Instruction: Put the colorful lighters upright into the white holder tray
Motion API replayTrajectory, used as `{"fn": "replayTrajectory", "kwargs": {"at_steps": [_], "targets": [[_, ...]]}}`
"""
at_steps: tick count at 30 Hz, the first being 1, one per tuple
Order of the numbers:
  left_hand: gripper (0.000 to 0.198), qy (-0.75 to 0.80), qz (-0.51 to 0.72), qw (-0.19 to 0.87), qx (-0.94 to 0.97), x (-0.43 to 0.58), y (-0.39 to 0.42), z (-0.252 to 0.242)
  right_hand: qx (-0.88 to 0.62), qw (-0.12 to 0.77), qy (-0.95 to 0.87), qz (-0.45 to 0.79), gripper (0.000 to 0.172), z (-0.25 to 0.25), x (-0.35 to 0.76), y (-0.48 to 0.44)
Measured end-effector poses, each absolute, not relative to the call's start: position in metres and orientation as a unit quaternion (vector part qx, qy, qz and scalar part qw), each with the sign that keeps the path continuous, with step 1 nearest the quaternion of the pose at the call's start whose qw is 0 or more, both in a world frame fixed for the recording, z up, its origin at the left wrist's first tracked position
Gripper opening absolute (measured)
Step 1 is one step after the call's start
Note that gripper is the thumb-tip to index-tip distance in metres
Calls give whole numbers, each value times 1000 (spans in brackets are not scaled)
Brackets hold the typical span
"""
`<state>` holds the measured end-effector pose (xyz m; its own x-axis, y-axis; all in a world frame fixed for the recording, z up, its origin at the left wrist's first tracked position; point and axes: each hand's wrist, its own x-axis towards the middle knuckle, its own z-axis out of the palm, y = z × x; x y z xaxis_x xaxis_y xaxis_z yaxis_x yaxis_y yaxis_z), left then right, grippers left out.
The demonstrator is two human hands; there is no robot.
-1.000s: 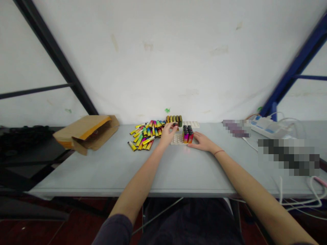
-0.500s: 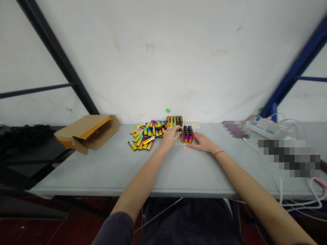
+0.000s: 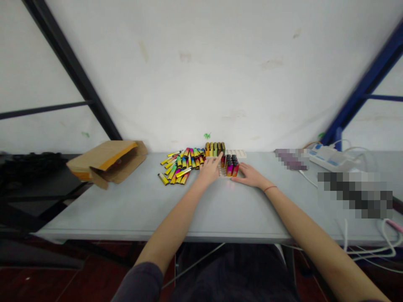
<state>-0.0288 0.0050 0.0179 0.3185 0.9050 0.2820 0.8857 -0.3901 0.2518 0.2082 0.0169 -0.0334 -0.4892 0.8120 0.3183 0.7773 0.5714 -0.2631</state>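
My left hand (image 3: 209, 171) is open, its fingers stretched over the left part of a white holed tray (image 3: 222, 172). Beside its fingertips stands a single dark-topped lighter (image 3: 223, 161) in the tray. A block of upright lighters (image 3: 232, 167) with black tops and pink-red bodies fills the tray's right part. My right hand (image 3: 251, 175) lies against the right side of this block, thumb in front and fingers behind, spread apart. Left of my left hand is a heap of loose shiny lighters (image 3: 179, 166) in yellow and rainbow colours, lying on their sides.
Behind the tray, a second holed tray (image 3: 237, 153) carries several upright yellow-green lighters (image 3: 215, 149). An opened cardboard box (image 3: 103, 161) lies at the left of the grey table (image 3: 220, 218). To the right are a power strip (image 3: 330, 157), white cables and blurred-out items.
My left hand has let go of a lighter, which now stands in the tray. Its fingers have straightened and drawn slightly left. My right hand has stayed in place.
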Motion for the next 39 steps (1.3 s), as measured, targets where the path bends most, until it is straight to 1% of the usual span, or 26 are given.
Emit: {"fn": "replayTrajectory", "kwargs": {"at_steps": [2,5,9,10,13,15,18,21,24,26,28,29,31,34,39], "targets": [[61,577,200,12,791,-37,6,27,-459,213,-862,43,73,-35,209,18],[45,653,208,8,728,-59,8,46,-458,223,-860,43,73,-37,210,19],[34,742,137,50,654,-96,13,64,-461,226,-857,43,74,-40,211,21],[33,751,117,61,647,-104,15,65,-462,226,-856,44,75,-40,211,21],[44,754,62,94,647,-117,19,63,-462,226,-857,43,75,-39,211,21],[46,754,44,92,648,-118,19,59,-461,225,-857,43,75,-39,211,20],[34,762,43,74,642,-112,17,56,-462,224,-857,45,76,-38,211,20],[23,759,46,88,644,-106,15,57,-464,223,-856,45,76,-38,211,20],[26,753,80,104,645,-101,18,59,-463,223,-856,45,76,-38,210,20],[27,741,144,112,646,-95,23,56,-462,225,-856,43,76,-39,210,20],[27,705,243,152,648,-85,28,51,-460,226,-857,40,76,-39,211,21],[26,679,298,193,643,-79,30,49,-459,226,-858,39,75,-39,211,21],[25,620,385,309,610,-66,32,43,-455,226,-860,38,74,-39,211,21],[26,550,451,440,549,-50,27,40,-454,225,-861,39,74,-38,210,20],[57,470,484,555,486,-34,13,42,-453,229,-860,41,73,-37,209,19]]}}
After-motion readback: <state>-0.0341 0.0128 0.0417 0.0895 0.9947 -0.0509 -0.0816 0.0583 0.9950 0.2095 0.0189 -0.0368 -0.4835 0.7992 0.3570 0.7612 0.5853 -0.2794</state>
